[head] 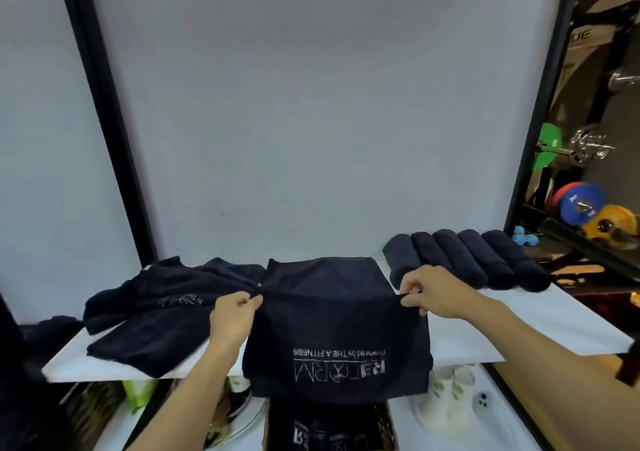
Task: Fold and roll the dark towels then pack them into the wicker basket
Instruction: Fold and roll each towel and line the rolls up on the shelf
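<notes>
hands are pinching a dark towel [332, 315] at mid-table: left hand [232, 315] its left edge, right hand [433, 291] its right edge; wicker basket [386, 426] is sitting below, rolled towels [467, 260] lying far right.

— Where are the hands?
— Both out in front, level with each other and well apart. The left hand [234, 317] pinches one side edge of the dark towel [332, 315] between thumb and forefinger, with the other fingers curled under.
— And the right?
— The right hand [433, 291] is knuckles up, fingers curled down, pinching the opposite edge.
— Arms?
— Bare. The left forearm [194, 391] climbs steeply from below, and the right forearm [554, 353] slants in from the lower right.
</notes>
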{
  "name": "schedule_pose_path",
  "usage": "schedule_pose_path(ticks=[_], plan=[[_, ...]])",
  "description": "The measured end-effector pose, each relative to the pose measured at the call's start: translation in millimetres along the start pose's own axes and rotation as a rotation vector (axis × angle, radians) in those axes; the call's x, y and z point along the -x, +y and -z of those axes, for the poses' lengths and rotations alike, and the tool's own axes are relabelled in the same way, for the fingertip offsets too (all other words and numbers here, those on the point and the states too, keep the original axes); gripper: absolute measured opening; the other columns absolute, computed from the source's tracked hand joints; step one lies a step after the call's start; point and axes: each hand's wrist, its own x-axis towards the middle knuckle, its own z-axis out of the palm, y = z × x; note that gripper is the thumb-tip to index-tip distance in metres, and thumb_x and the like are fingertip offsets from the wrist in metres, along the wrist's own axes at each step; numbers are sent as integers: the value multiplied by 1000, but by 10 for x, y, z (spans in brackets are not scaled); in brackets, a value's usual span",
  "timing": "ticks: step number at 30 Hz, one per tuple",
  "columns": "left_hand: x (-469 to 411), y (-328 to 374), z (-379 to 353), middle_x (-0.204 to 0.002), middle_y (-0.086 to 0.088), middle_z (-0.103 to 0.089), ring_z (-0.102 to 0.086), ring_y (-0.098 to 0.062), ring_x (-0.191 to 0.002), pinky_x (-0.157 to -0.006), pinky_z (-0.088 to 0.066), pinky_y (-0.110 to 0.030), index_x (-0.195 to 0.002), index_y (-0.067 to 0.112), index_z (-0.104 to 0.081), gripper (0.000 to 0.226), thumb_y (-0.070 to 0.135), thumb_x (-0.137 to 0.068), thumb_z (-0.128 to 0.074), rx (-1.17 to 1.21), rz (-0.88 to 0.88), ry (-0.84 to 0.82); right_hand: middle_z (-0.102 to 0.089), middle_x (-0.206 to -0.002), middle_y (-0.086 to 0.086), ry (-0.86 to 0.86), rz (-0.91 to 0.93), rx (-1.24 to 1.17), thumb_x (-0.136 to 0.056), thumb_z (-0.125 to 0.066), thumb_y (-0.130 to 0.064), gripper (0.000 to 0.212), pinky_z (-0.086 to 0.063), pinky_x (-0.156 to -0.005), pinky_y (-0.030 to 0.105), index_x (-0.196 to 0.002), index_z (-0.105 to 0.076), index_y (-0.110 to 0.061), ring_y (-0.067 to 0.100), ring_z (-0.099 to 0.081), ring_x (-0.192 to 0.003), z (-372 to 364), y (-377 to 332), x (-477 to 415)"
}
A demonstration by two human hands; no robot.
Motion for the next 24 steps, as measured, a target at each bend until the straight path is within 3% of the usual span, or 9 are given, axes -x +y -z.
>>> schedule_pose_path(ticks=[4,9,12,16,19,24], plan=[[-554,270,-112,-59,-5,-44,-41,-22,-61,-61,-41,-39,-58,13,-50,36,27,-86,-66,97,-48,53,-69,-74,-4,94,10,-24,-87,-67,-23,8,-49,-60,20,-80,-66,-24,9,-66,-56,334,39,-591],[-1424,543,-409,-58,-5,-46,-42,-22,-56,-55,-36,-31,-64,10,-54,32,26,-90,-65,42,-88,132,-72,-79,1,195,13,25,-87,-67,-23,3,-49,-70,25,-85,-68,-21,10,-66,-60,484,168,-1571],[-1933,440,-618,-63,-9,-45,-42,-22,-58,-56,-37,-33,-67,12,-51,30,27,-89,-65,-104,-66,154,-69,-93,0,205,-18,108,-88,-67,-26,2,-49,-74,30,-87,-68,-24,17,-63,-78,264,308,-2152],[-2329,154,-889,-65,-11,-52,-48,-23,-59,-57,-39,-31,-67,10,-54,27,23,-88,-65,-395,-54,34,-64,-103,3,107,-26,339,-93,-61,-30,14,-43,-70,29,-100,-68,-20,22,-60,-91,-235,463,-2699],[-2444,18,-1032,-74,-10,-63,-54,-21,-65,-58,-41,-29,-72,9,-60,20,21,-85,-69,-558,-40,-73,-63,-109,6,-37,-19,485,-94,-57,-21,17,-41,-69,29,-108,-64,-13,24,-61,-97,-583,572,-2973],[-2549,16,-1097,-83,-2,-64,-58,-19,-74,-59,-39,-28,-76,17,-61,18,22,-76,-77,-732,-74,-190,-60,-114,7,-196,-41,503,-95,-52,-19,20,-48,-78,34,-113,-58,-12,25,-59,-102,-685,633,-3202]])
